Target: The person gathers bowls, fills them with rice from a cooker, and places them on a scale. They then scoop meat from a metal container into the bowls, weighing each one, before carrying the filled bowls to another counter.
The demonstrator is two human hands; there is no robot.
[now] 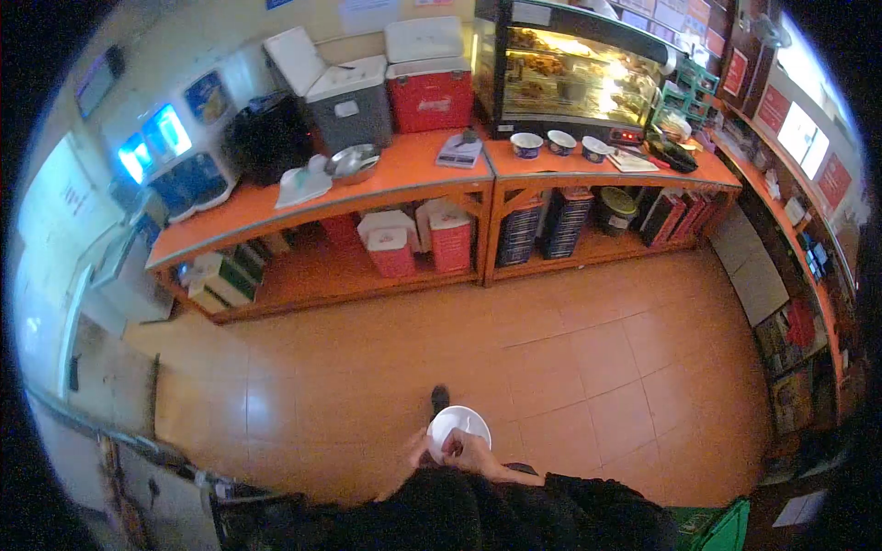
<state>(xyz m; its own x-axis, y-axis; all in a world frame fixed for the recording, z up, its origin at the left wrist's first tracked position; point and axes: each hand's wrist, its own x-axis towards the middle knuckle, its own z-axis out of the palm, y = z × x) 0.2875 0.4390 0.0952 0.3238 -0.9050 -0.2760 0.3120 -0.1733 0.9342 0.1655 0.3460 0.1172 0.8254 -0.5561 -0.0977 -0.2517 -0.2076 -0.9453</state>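
Observation:
Low in the head view, close to my body, is a white bowl point(447, 418). My left hand point(416, 453) grips the bowl's left side, its fingers partly hidden by the rim and a dark sleeve. Over the bowl's near edge reaches my right hand point(471, 454), its fingers curled together and pointing into the bowl. A thin white piece shows inside the bowl beside these fingers. Whether the right fingers hold it is too small to tell.
Ahead stands an orange counter point(404, 174) with coolers, a metal bowl point(353, 162), a scale point(459, 151), several paper bowls point(526, 145) and a lit food display case point(579, 83). Tiled floor point(570, 367) lies between. A green bin point(730, 525) is at lower right.

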